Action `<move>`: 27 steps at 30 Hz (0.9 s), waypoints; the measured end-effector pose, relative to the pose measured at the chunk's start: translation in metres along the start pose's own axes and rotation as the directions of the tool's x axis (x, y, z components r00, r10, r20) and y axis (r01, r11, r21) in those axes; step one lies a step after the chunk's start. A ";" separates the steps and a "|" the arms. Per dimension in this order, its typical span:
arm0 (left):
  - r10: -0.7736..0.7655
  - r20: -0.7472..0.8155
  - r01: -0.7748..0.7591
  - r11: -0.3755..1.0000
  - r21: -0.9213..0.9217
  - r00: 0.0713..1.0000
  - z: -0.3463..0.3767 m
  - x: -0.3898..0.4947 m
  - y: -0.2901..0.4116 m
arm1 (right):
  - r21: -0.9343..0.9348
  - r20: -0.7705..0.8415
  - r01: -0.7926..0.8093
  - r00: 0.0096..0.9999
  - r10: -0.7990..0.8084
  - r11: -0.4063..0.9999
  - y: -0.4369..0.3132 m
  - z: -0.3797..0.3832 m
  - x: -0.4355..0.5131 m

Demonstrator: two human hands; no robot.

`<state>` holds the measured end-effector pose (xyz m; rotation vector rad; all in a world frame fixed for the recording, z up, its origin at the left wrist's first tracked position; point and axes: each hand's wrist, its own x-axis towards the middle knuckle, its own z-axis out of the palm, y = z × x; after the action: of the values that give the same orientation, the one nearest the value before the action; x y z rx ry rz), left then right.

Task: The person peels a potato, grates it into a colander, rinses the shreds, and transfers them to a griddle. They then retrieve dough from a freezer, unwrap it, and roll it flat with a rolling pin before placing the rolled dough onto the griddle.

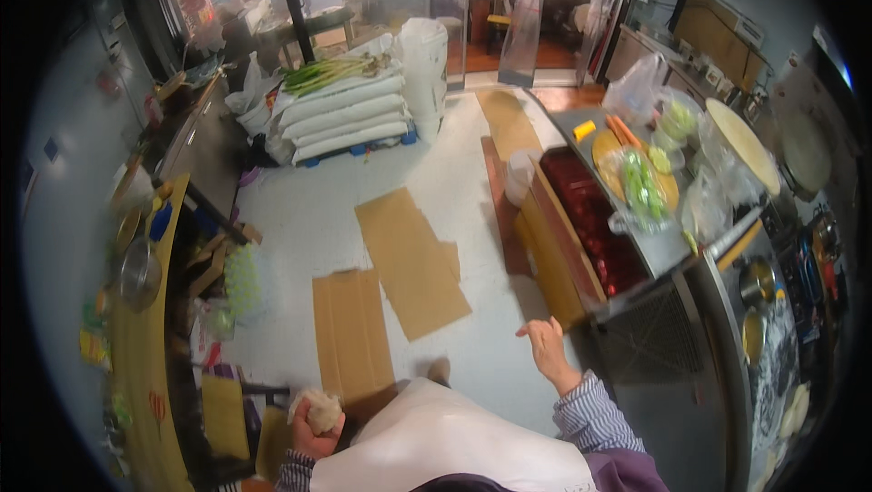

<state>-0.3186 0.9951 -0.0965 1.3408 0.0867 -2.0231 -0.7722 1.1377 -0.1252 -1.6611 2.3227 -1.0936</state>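
Observation:
At the lower left, my left hand (315, 436) is closed around a pale, rounded lump (323, 413), which could be dough or a wadded cloth. My right hand (546, 347) hangs in the air at the lower right with nothing in it, fingers loosely bent and apart. Close to it is the near end of a long wooden box (555, 267) with dark red contents. A white apron (449, 434) covers my front, and the tip of one shoe (439, 371) shows beyond its hem.
Cardboard sheets (412, 264) lie on the pale floor (293, 233). Stacked white sacks (347, 114) carry green onions (334, 74). At right, a metal counter (667, 257) holds carrots (621, 131) and bagged greens (644, 189). A wooden shelf (146, 349) runs along the left. Plastic strip curtains (524, 22) hang in the doorway.

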 end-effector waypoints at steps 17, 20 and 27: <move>0.221 0.175 -0.236 0.969 0.072 0.959 0.413 0.216 0.127 | 0.649 0.489 -0.751 0.533 0.691 0.120 0.149 0.066 0.361; 0.230 0.160 -0.256 0.952 0.169 0.960 0.493 0.249 0.156 | 0.668 0.456 -0.687 0.681 0.573 0.285 0.162 0.091 0.487; 0.274 0.288 -0.370 0.853 0.368 0.918 0.677 0.344 0.196 | 0.726 0.535 -0.597 0.802 0.266 0.340 0.208 0.092 0.696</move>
<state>-0.8122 0.3924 -0.0087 1.2532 -0.6725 -1.9426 -1.1790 0.5302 -0.0897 -0.6407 1.3538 -1.3662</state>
